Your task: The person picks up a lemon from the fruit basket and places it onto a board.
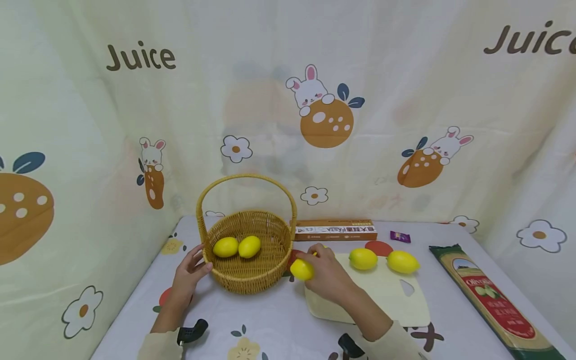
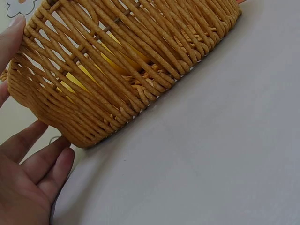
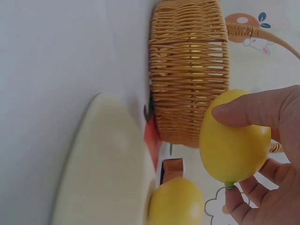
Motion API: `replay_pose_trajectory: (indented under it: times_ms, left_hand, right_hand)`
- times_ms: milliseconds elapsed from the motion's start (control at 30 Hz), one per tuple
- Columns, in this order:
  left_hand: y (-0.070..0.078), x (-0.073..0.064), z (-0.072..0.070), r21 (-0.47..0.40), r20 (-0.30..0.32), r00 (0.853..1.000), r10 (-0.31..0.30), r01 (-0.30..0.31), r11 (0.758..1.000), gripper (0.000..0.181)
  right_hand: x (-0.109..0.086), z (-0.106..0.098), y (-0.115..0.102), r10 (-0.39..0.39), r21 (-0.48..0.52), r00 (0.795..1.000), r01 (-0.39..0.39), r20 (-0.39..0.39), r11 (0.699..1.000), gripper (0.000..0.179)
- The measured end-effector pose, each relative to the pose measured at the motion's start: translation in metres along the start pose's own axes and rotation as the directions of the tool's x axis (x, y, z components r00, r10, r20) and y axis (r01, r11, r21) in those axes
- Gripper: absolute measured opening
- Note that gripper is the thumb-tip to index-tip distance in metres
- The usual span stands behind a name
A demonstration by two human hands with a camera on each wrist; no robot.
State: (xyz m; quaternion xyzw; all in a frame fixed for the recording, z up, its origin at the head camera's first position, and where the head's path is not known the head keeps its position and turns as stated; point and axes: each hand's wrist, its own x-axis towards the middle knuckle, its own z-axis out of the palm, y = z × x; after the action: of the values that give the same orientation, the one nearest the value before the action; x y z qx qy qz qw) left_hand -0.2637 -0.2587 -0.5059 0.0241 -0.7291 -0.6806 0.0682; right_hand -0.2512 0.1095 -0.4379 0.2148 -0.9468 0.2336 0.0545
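Observation:
My right hand [image 1: 327,274] holds a yellow lemon [image 3: 234,140] above the left edge of a cream cutting board [image 1: 373,300]. In the right wrist view the thumb lies across the lemon, and its green stem tip shows. Two more lemons, one [image 1: 363,259] beside the other [image 1: 402,262], rest on the board's far part. A wicker basket [image 1: 252,285] with a tall handle stands left of the board. Inside it lie two lemons, the left one [image 1: 225,247] touching the right one [image 1: 249,247]. My left hand [image 1: 185,277] grips the basket's left side, thumb nearer me.
Behind the board lies a brown pasta box [image 1: 335,231], with a small purple packet [image 1: 400,236] to its right. A long green and red pasta bag [image 1: 497,305] lies along the right side. A printed curtain [image 1: 270,100] hangs behind the table.

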Motion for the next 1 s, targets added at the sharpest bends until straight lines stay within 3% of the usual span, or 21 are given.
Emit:
replay_pose_trajectory:
  times_ms: [133, 300, 1000]
  left_hand:
    - [-0.003, 0.002, -0.001, 0.003, -0.004, 1.000, -0.005, 0.005, 1.000, 0.068]
    - [-0.011, 0.006, -0.002, 0.007, -0.009, 1.000, 0.004, -0.004, 1.000, 0.067]
    - [-0.008, 0.004, -0.001, 0.012, 0.003, 1.000, -0.006, 0.006, 1.000, 0.068]
  right_hand:
    - [-0.008, 0.002, 0.005, -0.008, -0.009, 1.000, 0.008, -0.013, 1.000, 0.055]
    - [-0.017, 0.002, 0.008, 0.047, -0.005, 0.999, -0.047, 0.014, 0.999, 0.057]
    - [-0.046, 0.010, 0.026, 0.073, -0.029, 0.997, -0.072, 0.036, 0.997, 0.059]
